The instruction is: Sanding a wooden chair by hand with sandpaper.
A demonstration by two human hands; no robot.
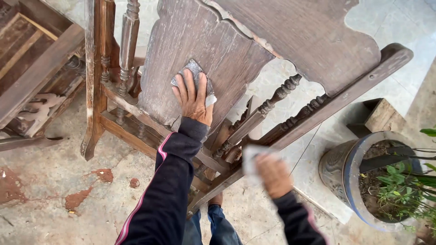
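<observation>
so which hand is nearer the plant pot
Right. The right hand, blurred and holding a pale sheet, is just left of the plant pot. The left hand presses sandpaper on the chair back, farther away.

Plant pot (338,170) sitting at four o'clock, round, grey-brown with a blue rim, soil inside. Green leafy plant (402,183) growing out of it, leaves spilling toward three o'clock. Small wooden box (377,115) lying just beyond the pot, at about two o'clock, one open side showing. Second piece of dark wooden furniture (34,75) resting at ten o'clock, carved scrollwork along its lower edge. Concrete floor (59,181) showing reddish-brown patches (77,197) at eight o'clock. Pale tiled floor (395,22) running along the upper right.
</observation>
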